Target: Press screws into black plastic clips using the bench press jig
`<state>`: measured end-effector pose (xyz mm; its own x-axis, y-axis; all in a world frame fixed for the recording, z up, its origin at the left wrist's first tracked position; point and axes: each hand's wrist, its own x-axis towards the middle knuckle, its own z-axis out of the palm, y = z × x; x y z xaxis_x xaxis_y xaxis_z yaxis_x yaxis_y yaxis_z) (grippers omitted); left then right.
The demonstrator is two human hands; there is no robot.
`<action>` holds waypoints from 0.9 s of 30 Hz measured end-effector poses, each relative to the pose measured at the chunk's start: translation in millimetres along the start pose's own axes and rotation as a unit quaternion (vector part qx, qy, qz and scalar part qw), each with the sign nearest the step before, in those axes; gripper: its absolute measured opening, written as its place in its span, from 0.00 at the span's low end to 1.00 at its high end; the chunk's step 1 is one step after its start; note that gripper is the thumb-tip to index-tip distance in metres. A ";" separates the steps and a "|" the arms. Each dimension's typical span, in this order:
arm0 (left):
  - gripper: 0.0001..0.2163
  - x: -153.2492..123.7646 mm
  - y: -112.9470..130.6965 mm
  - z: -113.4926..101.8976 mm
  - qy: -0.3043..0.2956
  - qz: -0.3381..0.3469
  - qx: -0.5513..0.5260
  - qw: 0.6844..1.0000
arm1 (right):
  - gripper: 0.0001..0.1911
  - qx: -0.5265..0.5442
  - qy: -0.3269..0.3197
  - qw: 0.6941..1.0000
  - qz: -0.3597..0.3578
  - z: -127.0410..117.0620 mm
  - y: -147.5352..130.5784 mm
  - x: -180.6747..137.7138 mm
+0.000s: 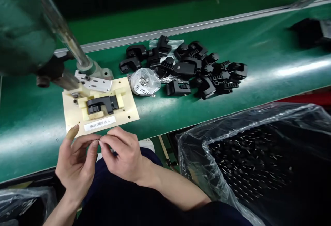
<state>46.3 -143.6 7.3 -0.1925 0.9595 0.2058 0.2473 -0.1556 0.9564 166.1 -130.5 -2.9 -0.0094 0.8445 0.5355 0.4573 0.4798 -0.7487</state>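
Just in front of the fixture plate, my left hand and my right hand meet fingertip to fingertip. Both pinch at something tiny between thumbs and forefingers, too small to make out. Beyond them a black plastic clamp-like part lies in the yellowish nest of the cream fixture plate, which carries a white printed label. To the plate's right sits a clear plastic bag with small metal pieces inside. Neither hand touches the part or the plate.
A green press with a steel column stands at the left. Several black plastic parts are piled on the green bench. Below right, a plastic-lined bin holds many dark pieces; another plastic liner shows at lower left.
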 end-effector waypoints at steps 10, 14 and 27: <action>0.32 -5.4 -17.4 -0.2 -0.023 0.111 0.079 0.990 | 0.10 0.020 0.014 1.000 0.013 -6.0 11.2 -8.7; 0.30 -9.1 -11.9 7.0 -0.016 0.087 0.100 0.991 | 0.10 0.014 0.012 1.000 0.016 -9.5 14.3 -10.5; 0.26 -13.2 -10.6 -2.4 -0.001 0.059 0.051 0.997 | 0.09 -0.009 -0.022 0.999 -0.023 -1.9 8.4 -8.8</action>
<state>44.0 -155.1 -5.1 -0.1538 0.9363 0.3156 0.3642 -0.2432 0.8990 171.7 -134.4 -13.1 -0.0691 0.8315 0.5512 0.4708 0.5143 -0.7168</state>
